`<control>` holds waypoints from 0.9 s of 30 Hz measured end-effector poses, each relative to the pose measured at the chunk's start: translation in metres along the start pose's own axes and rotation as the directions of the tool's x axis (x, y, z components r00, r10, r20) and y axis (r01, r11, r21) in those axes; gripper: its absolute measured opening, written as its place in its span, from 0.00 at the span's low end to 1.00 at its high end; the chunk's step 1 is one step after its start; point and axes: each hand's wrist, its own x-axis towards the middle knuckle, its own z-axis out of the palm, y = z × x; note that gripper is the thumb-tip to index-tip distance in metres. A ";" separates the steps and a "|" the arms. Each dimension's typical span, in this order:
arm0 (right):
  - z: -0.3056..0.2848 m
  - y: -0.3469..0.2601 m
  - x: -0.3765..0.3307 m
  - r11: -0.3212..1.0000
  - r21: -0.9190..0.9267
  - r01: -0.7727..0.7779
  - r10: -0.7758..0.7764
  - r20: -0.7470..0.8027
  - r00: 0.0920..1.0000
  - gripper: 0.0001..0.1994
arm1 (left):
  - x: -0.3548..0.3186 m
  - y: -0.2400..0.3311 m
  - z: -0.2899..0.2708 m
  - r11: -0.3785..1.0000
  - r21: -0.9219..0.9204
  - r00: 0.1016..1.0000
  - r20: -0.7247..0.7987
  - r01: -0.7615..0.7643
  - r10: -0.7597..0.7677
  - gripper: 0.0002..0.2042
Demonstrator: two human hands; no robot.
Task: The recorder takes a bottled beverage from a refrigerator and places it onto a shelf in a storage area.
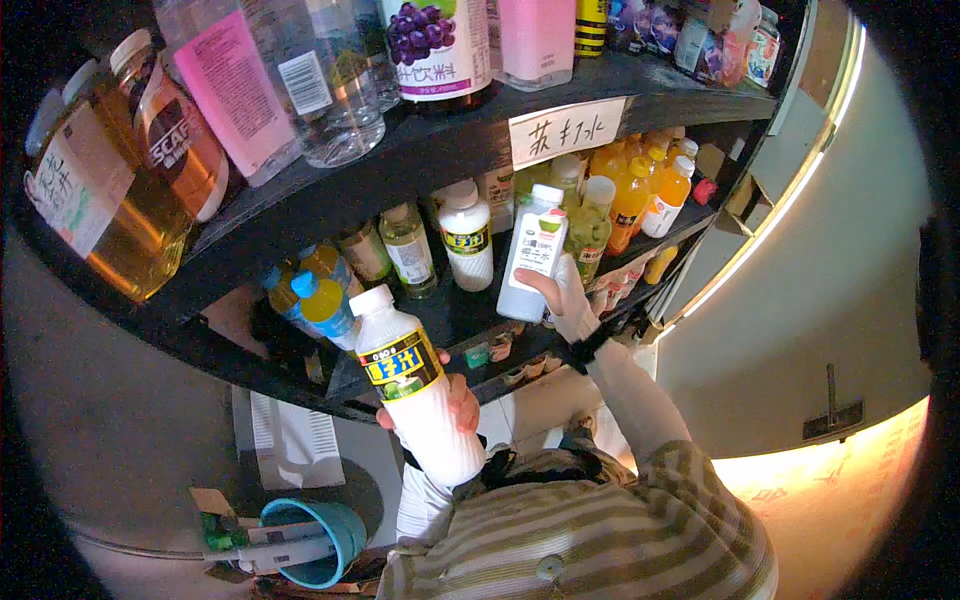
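Observation:
My left hand (463,402) is closed round a large white coconut drink bottle (440,440), tilted, with a white cap and a black-and-yellow label. Its palm is hidden behind the bottle. On the middle shelf, my right hand (572,303) grips a pale grey drink bottle (520,285) with a white label, its thumb across the front. Whether that bottle rests on the shelf I cannot tell. A similar white coconut drink bottle (470,268) stands on the shelf to its left. Just right of the gripped bottle are greenish drink bottles (592,225).
Large bottles, among them a grape drink (436,50), line the upper shelf (420,135) above my hands. Orange drink bottles (628,205) stand at the middle shelf's right, blue-capped yellow ones (322,300) at its left. A blue bucket (350,530) sits lower left; a grey door (800,330) is at right.

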 end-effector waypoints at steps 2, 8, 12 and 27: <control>0.012 -0.027 -0.017 0.956 0.250 -0.156 0.157 0.014 0.987 0.18 | -0.001 0.001 -0.003 1.000 0.009 1.000 0.003 0.003 -0.003 0.49; 0.023 -0.063 -0.049 0.924 0.119 -0.363 0.320 0.281 0.905 0.21 | 0.000 0.001 -0.008 0.999 0.012 0.999 -0.014 0.041 -0.041 0.49; 0.043 -0.089 -0.066 0.915 0.191 -0.356 0.267 0.376 0.888 0.23 | 0.004 0.005 -0.007 0.995 0.025 0.995 -0.015 0.095 -0.095 0.48; 0.037 -0.049 -0.090 0.619 0.505 -0.601 0.190 0.647 0.739 0.36 | -0.006 0.001 0.019 0.995 -0.084 0.999 0.011 0.049 -0.048 0.48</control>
